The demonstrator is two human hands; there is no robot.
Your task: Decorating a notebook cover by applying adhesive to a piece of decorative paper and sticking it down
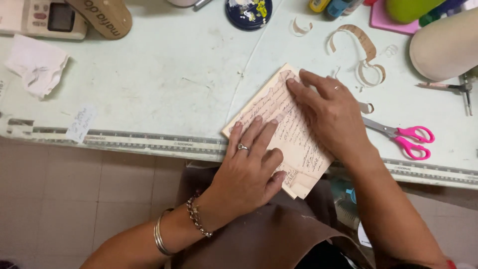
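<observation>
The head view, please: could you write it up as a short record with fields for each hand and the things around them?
left hand: left hand pressed flat on the handwritten paper sheet, ring and bracelets worn
right hand: right hand flat on the same sheet, fingertips near its upper edge
sheet: lies tilted, overhanging the pale green table edge
right of hands: pink-handled scissors, apart from the sheet
behind: curled paper strips
far left: crumpled white tissue

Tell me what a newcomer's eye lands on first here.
Both hands pressing flat on a cream sheet of handwritten paper at the table's front edge: the left hand low on it, the right hand higher up. Next, the pink-handled scissors lying just right of the right hand, and curled paper strips behind.
</observation>
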